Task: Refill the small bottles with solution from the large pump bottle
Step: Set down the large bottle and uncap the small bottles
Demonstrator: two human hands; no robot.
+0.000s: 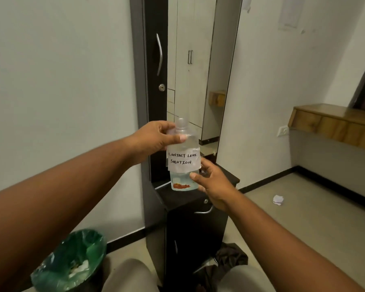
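A clear large bottle [183,148] with a white paper label reading "CONTACT LENS SOLUTION" is held upright in the air in front of a dark cabinet. A little clear liquid sits in its bottom. No pump head shows on its open neck. My left hand [156,138] grips the bottle's shoulder, thumb across the front. My right hand [213,182] holds the bottle low on its right side, thumb against the wall near the base. No small bottles can be made out.
The dark cabinet [198,209] with drawer handles stands below the bottle, its top [177,196] just under the bottle's base. A tall mirror [194,70] rises behind. A bin with a green liner [72,260] sits at lower left. A wooden shelf [333,125] juts from the right wall.
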